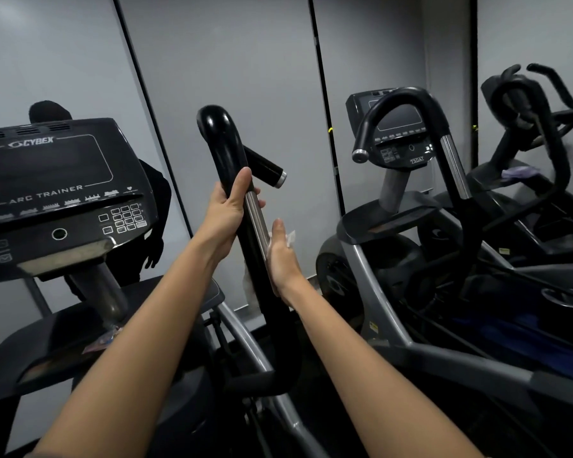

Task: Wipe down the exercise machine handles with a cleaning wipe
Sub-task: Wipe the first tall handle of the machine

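Note:
A tall black handle [227,150] of the exercise machine rises in the middle of the view, with a chrome strip [257,216] along its shaft and a short side grip [267,168]. My left hand [227,209] grips the shaft just below the curved top, thumb up along the black part. Lower on the shaft, my right hand [282,256] wraps the handle with a white cleaning wipe [291,239] under its fingers; only a corner of the wipe shows past the hand.
The machine's console [57,190] stands at the left. A second identical machine with its own curved handle [407,107] and console stands at the right, more equipment behind it. A mirrored or panelled grey wall [245,61] is close ahead.

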A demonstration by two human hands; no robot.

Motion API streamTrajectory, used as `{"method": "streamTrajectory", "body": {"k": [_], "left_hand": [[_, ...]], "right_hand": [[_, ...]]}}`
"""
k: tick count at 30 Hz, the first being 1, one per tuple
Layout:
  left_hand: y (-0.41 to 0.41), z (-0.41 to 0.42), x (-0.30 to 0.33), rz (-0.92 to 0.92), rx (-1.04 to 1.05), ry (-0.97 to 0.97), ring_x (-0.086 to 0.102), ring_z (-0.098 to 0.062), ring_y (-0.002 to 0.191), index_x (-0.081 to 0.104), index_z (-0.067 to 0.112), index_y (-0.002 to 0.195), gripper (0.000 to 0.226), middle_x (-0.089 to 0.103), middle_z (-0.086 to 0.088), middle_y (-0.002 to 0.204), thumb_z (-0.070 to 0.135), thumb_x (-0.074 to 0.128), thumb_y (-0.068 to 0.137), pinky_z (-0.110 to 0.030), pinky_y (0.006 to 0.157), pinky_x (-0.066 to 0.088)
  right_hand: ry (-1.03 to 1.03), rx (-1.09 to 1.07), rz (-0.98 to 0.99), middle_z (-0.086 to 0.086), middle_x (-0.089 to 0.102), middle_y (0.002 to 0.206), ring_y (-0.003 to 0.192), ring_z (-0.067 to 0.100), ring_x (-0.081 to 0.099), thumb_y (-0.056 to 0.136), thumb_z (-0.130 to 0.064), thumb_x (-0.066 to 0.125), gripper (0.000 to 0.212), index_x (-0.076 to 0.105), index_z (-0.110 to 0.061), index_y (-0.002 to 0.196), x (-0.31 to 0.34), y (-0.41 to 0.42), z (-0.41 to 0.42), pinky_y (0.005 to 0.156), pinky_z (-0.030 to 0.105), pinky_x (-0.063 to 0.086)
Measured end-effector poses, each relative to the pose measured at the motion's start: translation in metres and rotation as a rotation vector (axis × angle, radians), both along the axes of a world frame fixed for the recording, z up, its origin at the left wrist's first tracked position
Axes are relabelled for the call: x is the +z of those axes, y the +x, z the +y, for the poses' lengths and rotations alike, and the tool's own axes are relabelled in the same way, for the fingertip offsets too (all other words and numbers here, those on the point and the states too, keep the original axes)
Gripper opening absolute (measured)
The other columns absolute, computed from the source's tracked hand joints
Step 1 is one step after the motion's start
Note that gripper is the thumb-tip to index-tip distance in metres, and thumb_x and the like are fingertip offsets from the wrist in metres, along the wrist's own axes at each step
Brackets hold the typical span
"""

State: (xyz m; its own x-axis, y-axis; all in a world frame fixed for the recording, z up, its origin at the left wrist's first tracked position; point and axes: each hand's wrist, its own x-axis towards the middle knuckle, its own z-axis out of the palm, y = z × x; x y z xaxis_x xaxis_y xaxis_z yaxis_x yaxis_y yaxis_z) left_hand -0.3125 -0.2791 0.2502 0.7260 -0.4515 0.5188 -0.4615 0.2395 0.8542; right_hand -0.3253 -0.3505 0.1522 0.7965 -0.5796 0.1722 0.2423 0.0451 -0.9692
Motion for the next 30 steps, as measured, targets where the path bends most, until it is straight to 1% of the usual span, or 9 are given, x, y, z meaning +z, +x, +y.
{"method": "streamTrajectory", "body": {"k": [2, 4, 8, 11, 13, 15, 19, 27, 30], "left_hand": [[-0.001, 0.0, 0.0, 0.012, 0.005, 0.011, 0.064, -0.009, 0.067, 0.052, 0.005, 0.115, 0.05, 0.06, -0.002, 0.085, 0.048, 0.052, 0.09, -0.024, 0.064, 0.051], [-0.002, 0.001, -0.001, 0.015, 0.007, 0.016, 0.063, -0.009, 0.067, 0.054, 0.007, 0.11, 0.046, 0.06, -0.002, 0.084, 0.049, 0.052, 0.09, -0.023, 0.063, 0.05], [-0.005, 0.001, 0.0, 0.045, -0.009, -0.01, 0.063, -0.014, 0.07, 0.057, 0.006, 0.1, 0.041, 0.061, -0.005, 0.083, 0.046, 0.054, 0.09, -0.027, 0.066, 0.055], [-0.005, 0.001, -0.004, 0.046, -0.04, -0.007, 0.067, -0.01, 0.064, 0.062, 0.009, 0.089, 0.031, 0.068, 0.002, 0.069, 0.04, 0.055, 0.092, -0.023, 0.063, 0.054], [-0.007, 0.002, -0.006, 0.083, -0.062, -0.008, 0.063, -0.005, 0.054, 0.059, 0.013, 0.08, 0.027, 0.065, 0.008, 0.056, 0.037, 0.055, 0.092, -0.019, 0.056, 0.051], [-0.004, 0.003, -0.006, 0.141, -0.079, -0.035, 0.063, -0.008, 0.061, 0.059, 0.013, 0.082, 0.027, 0.064, 0.004, 0.067, 0.04, 0.057, 0.09, -0.022, 0.063, 0.052], [-0.002, 0.001, -0.005, 0.125, -0.083, -0.03, 0.061, -0.012, 0.076, 0.059, 0.014, 0.087, 0.03, 0.061, 0.001, 0.08, 0.044, 0.055, 0.09, -0.027, 0.074, 0.051], [-0.009, 0.001, -0.006, 0.09, -0.03, -0.018, 0.062, -0.011, 0.077, 0.056, 0.011, 0.101, 0.036, 0.061, 0.002, 0.084, 0.045, 0.053, 0.091, -0.028, 0.079, 0.051], [-0.009, 0.003, -0.006, 0.091, -0.04, -0.017, 0.061, -0.011, 0.077, 0.057, 0.013, 0.097, 0.032, 0.061, 0.002, 0.084, 0.044, 0.053, 0.091, -0.027, 0.08, 0.051]], "right_hand": [[-0.018, -0.021, -0.002, 0.003, 0.046, 0.133, 0.132, 0.018, 0.039, 0.086, -0.075, 0.018, 0.085, 0.036, -0.012, 0.14, 0.009, -0.04, 0.018, 0.11, 0.027, 0.021], [-0.043, -0.062, -0.014, 0.011, 0.045, 0.141, 0.136, 0.024, 0.037, 0.097, -0.056, 0.015, 0.068, 0.036, -0.009, 0.141, 0.0, -0.043, 0.012, 0.109, 0.031, 0.025], [-0.019, -0.092, -0.034, 0.015, 0.047, 0.138, 0.135, 0.03, 0.038, 0.092, -0.066, 0.01, 0.077, 0.046, -0.014, 0.135, 0.047, -0.061, 0.016, 0.107, 0.039, 0.03], [-0.176, -0.122, -0.117, 0.01, 0.057, 0.129, 0.123, 0.028, 0.051, 0.088, -0.071, 0.013, 0.077, 0.053, -0.02, 0.13, 0.071, -0.054, 0.033, 0.102, 0.037, 0.037], [-0.319, -0.258, -0.091, 0.008, 0.064, 0.117, 0.102, 0.026, 0.059, 0.089, -0.07, 0.017, 0.072, 0.053, -0.02, 0.126, 0.065, -0.049, 0.047, 0.086, 0.033, 0.041], [-0.452, -0.414, -0.063, 0.009, 0.068, 0.098, 0.082, 0.027, 0.061, 0.094, -0.061, 0.024, 0.062, 0.059, -0.012, 0.108, 0.045, -0.048, 0.053, 0.072, 0.03, 0.038], [-0.673, -0.591, 0.005, 0.013, 0.068, 0.081, 0.074, 0.034, 0.064, 0.097, -0.051, 0.029, 0.055, 0.059, -0.007, 0.084, 0.016, -0.05, 0.053, 0.061, 0.033, 0.041], [-0.28, -0.344, 0.03, 0.02, 0.062, 0.087, 0.087, 0.035, 0.062, 0.091, -0.065, 0.014, 0.062, 0.051, -0.019, 0.072, -0.052, -0.072, 0.047, 0.081, 0.043, 0.048], [0.136, -0.234, 0.031, 0.017, 0.058, 0.119, 0.125, 0.034, 0.049, 0.085, -0.073, 0.008, 0.081, 0.059, -0.015, 0.109, -0.035, -0.071, 0.03, 0.107, 0.043, 0.035]]}}
